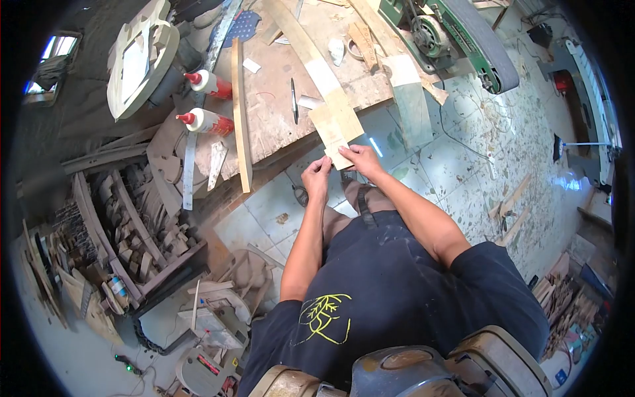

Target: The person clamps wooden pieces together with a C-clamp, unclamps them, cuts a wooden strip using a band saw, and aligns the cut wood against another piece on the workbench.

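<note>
At the near edge of the workbench, my left hand (pixel 317 177) pinches the lower left corner of a small flat piece of pale wood (pixel 338 155). My right hand (pixel 364 161) grips the same piece from the other side, its thumb lying on top. The piece lies against a thin pale wooden board (pixel 324 126), and whether the two are joined I cannot tell. Just beyond is the end of a long curved wooden strip (pixel 291 30) with a white band (pixel 321 78) across it. A black pen (pixel 294 100) rests on the bench to the left.
Two glue bottles with red caps (pixel 210 85) (pixel 206 122) stand left of a narrow wooden slat (pixel 239 112). A second strip with a white band (pixel 401 70) overhangs the workbench (pixel 274 129). A green belt sander (pixel 456 40) stands at the far right. Scrap wood (pixel 132 238) fills a rack at left.
</note>
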The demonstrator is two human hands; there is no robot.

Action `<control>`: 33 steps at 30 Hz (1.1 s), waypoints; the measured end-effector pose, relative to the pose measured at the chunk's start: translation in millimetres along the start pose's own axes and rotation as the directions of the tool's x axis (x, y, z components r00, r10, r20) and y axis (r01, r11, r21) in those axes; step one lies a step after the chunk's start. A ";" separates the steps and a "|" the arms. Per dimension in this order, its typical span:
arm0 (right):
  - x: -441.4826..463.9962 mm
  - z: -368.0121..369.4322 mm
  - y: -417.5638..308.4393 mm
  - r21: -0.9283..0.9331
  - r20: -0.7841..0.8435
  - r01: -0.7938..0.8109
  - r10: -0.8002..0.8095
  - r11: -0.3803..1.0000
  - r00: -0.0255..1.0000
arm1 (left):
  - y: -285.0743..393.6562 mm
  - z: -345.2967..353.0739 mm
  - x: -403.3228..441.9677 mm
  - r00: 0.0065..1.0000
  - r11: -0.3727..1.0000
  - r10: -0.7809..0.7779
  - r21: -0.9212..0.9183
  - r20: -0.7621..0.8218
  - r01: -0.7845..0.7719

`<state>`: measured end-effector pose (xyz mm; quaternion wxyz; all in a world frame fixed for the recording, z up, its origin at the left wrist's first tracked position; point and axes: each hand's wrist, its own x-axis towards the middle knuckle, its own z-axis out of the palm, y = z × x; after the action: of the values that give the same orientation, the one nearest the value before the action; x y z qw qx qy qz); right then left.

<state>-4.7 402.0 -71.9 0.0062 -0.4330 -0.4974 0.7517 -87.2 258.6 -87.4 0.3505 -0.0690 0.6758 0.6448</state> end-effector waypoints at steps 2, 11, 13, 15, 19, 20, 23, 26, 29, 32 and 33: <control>-1.1 0.0 -3.4 -0.013 0.014 -0.016 0.016 1.000 1.000 | 2.9 1.5 -2.8 1.000 1.000 -0.002 0.004 -0.014 0.002; 1.6 2.7 2.4 -0.060 -0.032 0.043 -0.045 0.997 0.998 | 1.0 -10.4 1.8 0.994 1.000 -0.030 -0.005 0.103 0.030; -0.6 2.6 -0.2 -0.067 -0.030 0.042 -0.044 0.997 0.999 | 2.8 -9.2 0.4 0.994 0.998 -0.039 -0.044 0.105 0.044; -3.3 3.3 -3.6 -0.052 -0.026 0.034 -0.036 0.998 0.999 | 8.2 -8.5 -2.8 0.992 0.995 -0.059 -0.069 0.109 0.067; -8.1 3.9 -12.0 -0.060 -0.013 0.030 -0.031 0.998 0.999 | 8.7 -12.0 -0.7 0.980 0.977 -0.131 -0.151 0.152 0.154; -10.8 4.5 -15.6 -0.051 -0.007 0.020 -0.020 0.998 1.000 | 7.5 -13.2 0.8 0.974 0.966 -0.149 -0.183 0.173 0.181; -18.2 4.4 -24.7 -0.027 0.021 -0.005 0.005 1.000 1.000 | 5.9 -15.4 2.5 0.952 0.930 -0.176 -0.273 0.252 0.244; -23.1 4.0 -31.9 -0.008 0.066 -0.019 0.020 1.000 0.998 | 12.5 -17.7 3.8 0.891 0.902 -0.210 -0.272 0.402 0.335; -28.8 1.1 -40.6 0.002 0.093 -0.020 0.019 1.000 0.996 | 25.0 -13.0 -3.7 0.855 0.909 -0.190 -0.243 0.483 0.339; -35.0 -0.7 -49.9 0.009 0.120 -0.011 0.009 1.000 0.993 | 30.5 -6.9 -6.2 0.761 0.879 -0.146 -0.270 0.632 0.393; -37.0 0.2 -52.2 0.025 0.124 -0.015 0.012 1.000 0.992 | 31.3 -3.5 -5.9 0.730 0.875 -0.132 -0.268 0.671 0.404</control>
<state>-3.7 412.0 -8.7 -0.0241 -0.3888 -0.4840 0.7836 -101.3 258.3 -58.6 0.6269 -0.0162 0.3549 0.6934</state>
